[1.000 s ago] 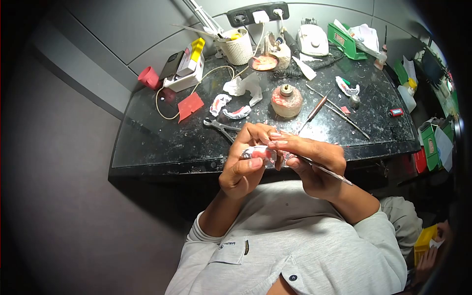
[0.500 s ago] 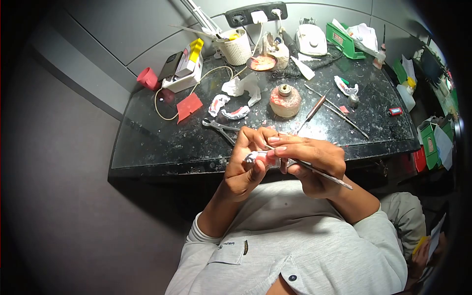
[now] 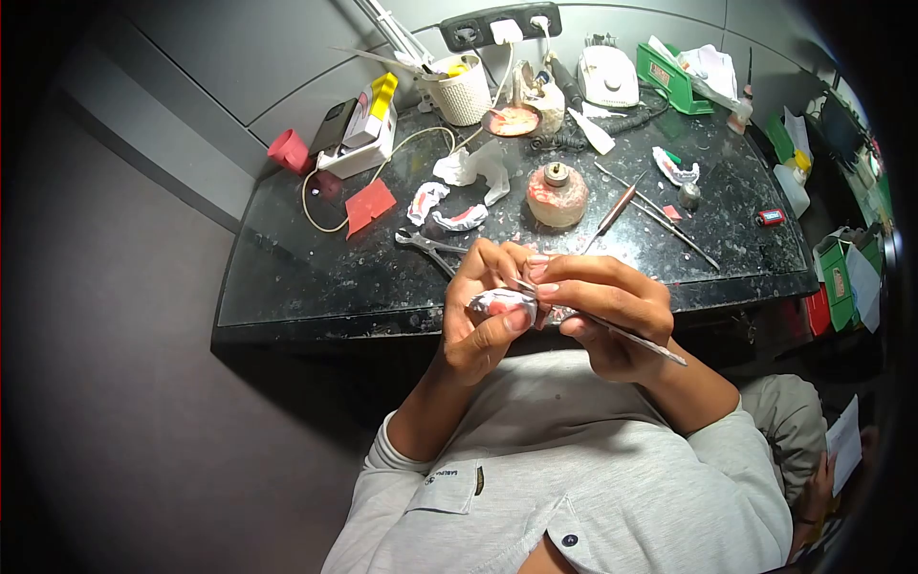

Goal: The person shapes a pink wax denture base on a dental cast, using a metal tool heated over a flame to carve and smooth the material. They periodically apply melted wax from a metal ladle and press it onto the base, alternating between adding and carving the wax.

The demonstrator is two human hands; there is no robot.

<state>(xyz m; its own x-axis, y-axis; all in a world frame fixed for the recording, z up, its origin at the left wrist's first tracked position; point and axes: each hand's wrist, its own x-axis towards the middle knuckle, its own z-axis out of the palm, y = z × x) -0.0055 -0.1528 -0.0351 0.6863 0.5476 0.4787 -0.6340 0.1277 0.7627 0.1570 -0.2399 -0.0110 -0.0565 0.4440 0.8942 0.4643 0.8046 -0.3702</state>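
Left hand (image 3: 478, 330) sat up before chest, fingers curled closed, thumb pressed across toward the right. Right hand (image 3: 604, 316) touched it fingertip to fingertip, fingers bent in tight pinch, knuckles upward. Both forearms were bare, angled up and inward from elbows tucked near torso

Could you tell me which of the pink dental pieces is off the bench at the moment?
The dental piece pinched in the left hand, with the right hand putting a thin tool to it; the rest lie on the black bench.
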